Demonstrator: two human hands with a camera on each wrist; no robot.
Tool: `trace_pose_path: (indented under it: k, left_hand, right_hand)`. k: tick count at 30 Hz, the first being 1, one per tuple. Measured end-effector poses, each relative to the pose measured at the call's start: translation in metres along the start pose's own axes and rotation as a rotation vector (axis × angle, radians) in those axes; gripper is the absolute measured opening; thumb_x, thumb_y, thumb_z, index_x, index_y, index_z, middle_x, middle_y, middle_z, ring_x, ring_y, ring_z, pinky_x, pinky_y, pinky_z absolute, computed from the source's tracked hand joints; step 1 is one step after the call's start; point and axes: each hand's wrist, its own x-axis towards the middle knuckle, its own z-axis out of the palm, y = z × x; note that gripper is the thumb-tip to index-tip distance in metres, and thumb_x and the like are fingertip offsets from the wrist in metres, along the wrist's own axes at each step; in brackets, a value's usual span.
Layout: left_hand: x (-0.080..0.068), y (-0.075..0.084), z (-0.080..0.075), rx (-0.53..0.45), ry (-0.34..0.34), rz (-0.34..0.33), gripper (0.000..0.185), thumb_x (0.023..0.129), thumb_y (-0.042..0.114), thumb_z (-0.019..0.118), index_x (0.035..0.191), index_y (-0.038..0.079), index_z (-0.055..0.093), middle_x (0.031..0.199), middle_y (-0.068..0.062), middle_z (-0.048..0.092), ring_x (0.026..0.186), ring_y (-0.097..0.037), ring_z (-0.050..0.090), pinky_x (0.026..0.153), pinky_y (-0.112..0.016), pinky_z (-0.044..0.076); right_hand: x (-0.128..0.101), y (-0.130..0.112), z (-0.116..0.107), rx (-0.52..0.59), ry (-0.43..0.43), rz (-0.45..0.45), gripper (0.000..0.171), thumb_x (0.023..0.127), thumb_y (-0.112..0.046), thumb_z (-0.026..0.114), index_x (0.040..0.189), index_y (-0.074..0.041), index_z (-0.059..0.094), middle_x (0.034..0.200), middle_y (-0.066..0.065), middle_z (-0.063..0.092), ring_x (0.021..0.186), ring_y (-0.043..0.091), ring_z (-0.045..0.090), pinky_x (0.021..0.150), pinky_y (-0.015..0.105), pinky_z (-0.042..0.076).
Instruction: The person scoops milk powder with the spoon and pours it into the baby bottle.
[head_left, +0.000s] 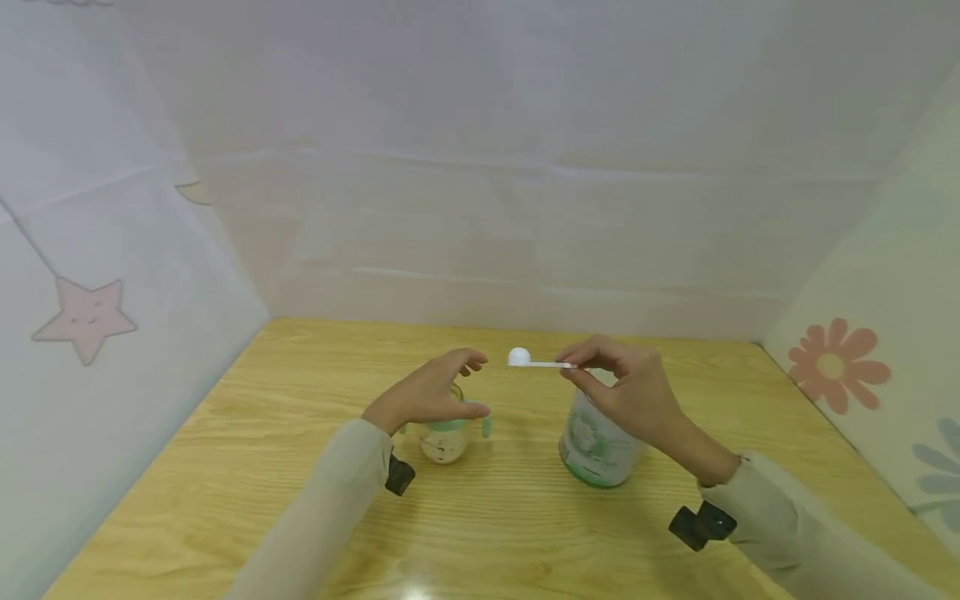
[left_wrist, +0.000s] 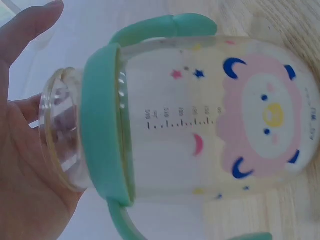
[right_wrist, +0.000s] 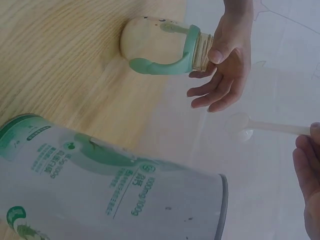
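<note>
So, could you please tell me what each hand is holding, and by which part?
The right hand pinches the white scoop by the end of its handle. The left hand holds the baby bottle at its open neck, thumb on the rim.

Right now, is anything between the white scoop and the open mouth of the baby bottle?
Nothing visible. The scoop, pinched by the right hand, hangs just right of the bottle; the left hand holds the bottle's neck, its mouth uncapped.

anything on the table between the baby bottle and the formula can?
Nothing: between the bottle and the can the wooden table is bare in the head view. The scoop, pinched by the right hand, hangs above that gap.
</note>
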Motion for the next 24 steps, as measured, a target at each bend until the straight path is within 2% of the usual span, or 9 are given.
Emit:
trace_pose_path:
  k: [2, 6, 8, 12, 16, 19, 21, 24]
  left_hand:
    - [0.003, 0.003, 0.001, 0.006, -0.004, 0.009, 0.069, 0.085, 0.034, 0.072, 0.141, 0.009, 0.039, 0.136, -0.008, 0.049, 0.123, -0.025, 0.048, 0.099, -0.041, 0.044]
    - [0.010, 0.008, 0.004, 0.018, 0.003, 0.038, 0.069, 0.085, 0.036, 0.071, 0.140, 0.010, 0.041, 0.135, -0.008, 0.050, 0.122, -0.025, 0.049, 0.099, -0.041, 0.044]
    - [0.014, 0.012, 0.007, 0.023, 0.008, 0.045, 0.068, 0.085, 0.037, 0.071, 0.140, 0.010, 0.041, 0.135, -0.008, 0.050, 0.122, -0.025, 0.050, 0.101, -0.041, 0.043]
    - [0.019, 0.019, 0.011, 0.005, 0.003, 0.046, 0.069, 0.085, 0.036, 0.071, 0.141, 0.010, 0.040, 0.136, -0.007, 0.050, 0.123, -0.027, 0.049, 0.101, -0.042, 0.042]
    - [0.025, 0.025, 0.016, -0.020, -0.010, 0.062, 0.070, 0.085, 0.035, 0.072, 0.141, 0.010, 0.039, 0.137, -0.008, 0.049, 0.124, -0.026, 0.049, 0.102, -0.042, 0.042]
    - [0.029, 0.029, 0.019, -0.031, -0.019, 0.076, 0.071, 0.084, 0.035, 0.072, 0.142, 0.009, 0.039, 0.137, -0.008, 0.050, 0.124, -0.026, 0.049, 0.102, -0.042, 0.042]
    - [0.032, 0.031, 0.021, -0.031, -0.022, 0.080, 0.072, 0.084, 0.035, 0.072, 0.142, 0.010, 0.038, 0.138, -0.008, 0.050, 0.124, -0.026, 0.049, 0.102, -0.042, 0.042]
    - [0.035, 0.033, 0.025, -0.032, -0.023, 0.084, 0.073, 0.084, 0.036, 0.072, 0.142, 0.009, 0.038, 0.138, -0.009, 0.049, 0.124, -0.026, 0.049, 0.101, -0.042, 0.043]
  right_hand:
    - [-0.002, 0.000, -0.004, -0.014, 0.008, 0.008, 0.016, 0.077, 0.011, 0.071, 0.083, -0.003, 0.067, 0.087, 0.012, 0.071, 0.082, -0.002, 0.066, 0.075, 0.013, 0.053]
    - [-0.006, 0.000, -0.013, -0.050, 0.027, 0.017, 0.006, 0.083, 0.000, 0.071, 0.084, -0.004, 0.067, 0.087, 0.012, 0.071, 0.079, 0.005, 0.068, 0.075, 0.011, 0.052]
    - [-0.007, 0.000, -0.017, -0.058, 0.038, 0.011, 0.010, 0.081, 0.003, 0.072, 0.084, -0.004, 0.067, 0.086, 0.012, 0.071, 0.079, 0.007, 0.069, 0.075, 0.011, 0.051]
    - [-0.010, -0.001, -0.023, -0.053, 0.049, 0.006, 0.018, 0.075, 0.013, 0.072, 0.084, -0.002, 0.067, 0.086, 0.014, 0.070, 0.083, 0.002, 0.067, 0.077, 0.011, 0.051]
    - [-0.014, 0.000, -0.029, -0.058, 0.070, 0.010, 0.004, 0.083, 0.000, 0.071, 0.084, -0.002, 0.068, 0.084, 0.014, 0.070, 0.080, 0.006, 0.068, 0.077, 0.011, 0.051]
    - [-0.016, 0.001, -0.034, -0.072, 0.087, 0.015, 0.004, 0.085, -0.006, 0.071, 0.084, -0.002, 0.068, 0.083, 0.015, 0.070, 0.078, 0.007, 0.068, 0.076, 0.010, 0.051]
    - [-0.018, 0.001, -0.037, -0.087, 0.091, 0.016, 0.004, 0.085, -0.004, 0.071, 0.084, -0.002, 0.068, 0.083, 0.015, 0.070, 0.079, 0.006, 0.068, 0.075, 0.010, 0.051]
    - [-0.019, 0.000, -0.040, -0.108, 0.090, 0.016, 0.008, 0.080, 0.006, 0.071, 0.083, 0.000, 0.067, 0.083, 0.016, 0.069, 0.080, 0.002, 0.067, 0.075, 0.009, 0.051]
